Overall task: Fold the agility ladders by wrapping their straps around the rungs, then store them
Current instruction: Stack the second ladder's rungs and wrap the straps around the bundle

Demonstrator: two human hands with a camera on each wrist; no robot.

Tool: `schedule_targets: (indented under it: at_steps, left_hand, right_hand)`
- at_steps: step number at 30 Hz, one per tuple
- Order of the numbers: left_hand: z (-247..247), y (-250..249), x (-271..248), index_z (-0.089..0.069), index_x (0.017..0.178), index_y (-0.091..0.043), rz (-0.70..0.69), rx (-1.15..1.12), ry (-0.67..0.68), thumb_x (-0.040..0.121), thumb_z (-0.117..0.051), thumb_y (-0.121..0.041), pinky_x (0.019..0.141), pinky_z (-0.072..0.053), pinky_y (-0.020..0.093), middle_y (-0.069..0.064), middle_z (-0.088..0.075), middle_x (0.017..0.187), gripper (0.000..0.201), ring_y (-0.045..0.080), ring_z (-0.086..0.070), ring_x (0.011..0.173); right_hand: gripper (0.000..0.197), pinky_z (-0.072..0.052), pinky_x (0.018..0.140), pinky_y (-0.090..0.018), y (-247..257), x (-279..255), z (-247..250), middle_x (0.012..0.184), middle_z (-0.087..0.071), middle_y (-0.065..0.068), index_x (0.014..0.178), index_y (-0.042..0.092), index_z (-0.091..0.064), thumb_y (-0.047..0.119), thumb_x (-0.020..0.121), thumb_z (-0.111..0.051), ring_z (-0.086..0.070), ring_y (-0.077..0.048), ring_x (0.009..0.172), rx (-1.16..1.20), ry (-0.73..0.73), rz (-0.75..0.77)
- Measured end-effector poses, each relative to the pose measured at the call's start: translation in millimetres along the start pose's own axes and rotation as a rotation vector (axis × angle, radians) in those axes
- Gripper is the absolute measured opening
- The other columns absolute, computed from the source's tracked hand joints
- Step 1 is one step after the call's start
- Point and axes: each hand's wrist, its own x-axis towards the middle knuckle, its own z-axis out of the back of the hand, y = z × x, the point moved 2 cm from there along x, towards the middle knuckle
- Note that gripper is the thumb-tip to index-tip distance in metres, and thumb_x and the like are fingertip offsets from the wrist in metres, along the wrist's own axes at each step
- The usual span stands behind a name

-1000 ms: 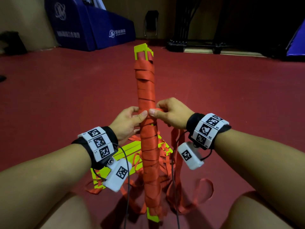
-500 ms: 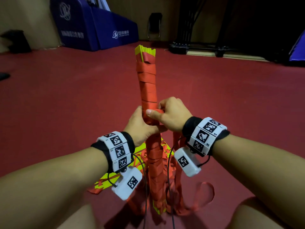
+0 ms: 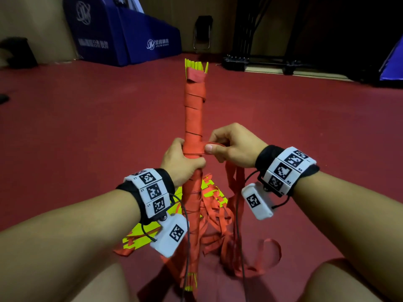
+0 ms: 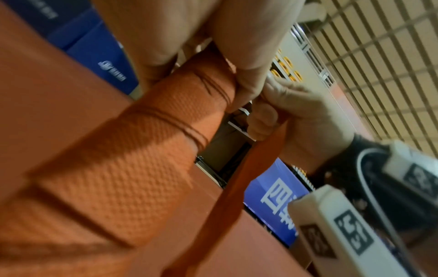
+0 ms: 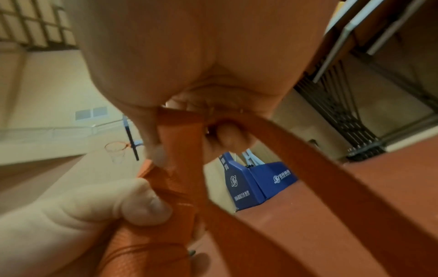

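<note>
Both hands meet at the middle of the head frame. The left hand [image 3: 182, 162] is curled around the bundle [image 3: 194, 118], a stack of yellow rungs [image 3: 196, 66] wound in orange strap and standing nearly upright from the floor [image 3: 87, 127], its top toward the upper centre. The right hand [image 3: 233, 149], just right of the bundle, pinches the strap [image 3: 214, 145] between thumb and fingers where it leaves the wrapping; the left wrist view shows the strap [image 4: 227, 196] running down from that pinch. Loose strap loops [image 3: 226, 219] hang and pile on the floor at lower centre, beside a second, unwrapped ladder [image 3: 139, 234] lying flat below the left wrist. Blue padded blocks [image 3: 122, 33] sit at upper left, a dark metal frame [image 3: 261, 59] at upper right.
</note>
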Motion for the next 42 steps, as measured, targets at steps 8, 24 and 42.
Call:
schedule_targets:
  at_steps: [8,24,42]
  left_hand:
    - [0.1,2.9,6.1,-0.069,0.084,-0.021,0.058,-0.249,0.044,0.047,-0.071,-0.017,0.072,-0.052,0.039,0.002,-0.067,0.073,0.037,0.023,-0.061,0.071]
    - [2.7,-3.8,4.4,-0.070,0.074,-0.017,0.085,-0.371,0.173,0.041,-0.065,-0.005,0.075,-0.045,0.035,0.006,-0.066,0.075,0.036,0.023,-0.059,0.075]
    - [9.5,-6.9,3.4,-0.074,0.090,-0.006,0.112,-0.554,0.147,0.041,-0.055,0.002,0.062,-0.050,0.028,0.021,-0.068,0.082,0.053,0.029,-0.061,0.067]
  right_hand:
    - [0.027,-0.047,0.066,-0.024,-12.6,4.6,-0.9,0.066,-0.063,0.009,0.086,0.029,-0.065,0.004,0.095,-0.059,-0.057,-0.007,0.062,0.047,0.058,-0.035]
    - [0.031,-0.056,0.072,-0.031,-12.1,4.7,-7.4,0.072,-0.073,-0.006,0.063,0.023,-0.067,-0.006,0.072,-0.062,-0.067,-0.019,0.070,-0.059,0.102,-0.149]
    - [0.027,-0.037,0.052,-0.027,-7.5,7.5,-15.2,0.060,-0.052,-0.001,0.082,0.011,-0.060,0.027,0.102,-0.053,-0.045,-0.013,0.050,0.315,0.031,-0.190]
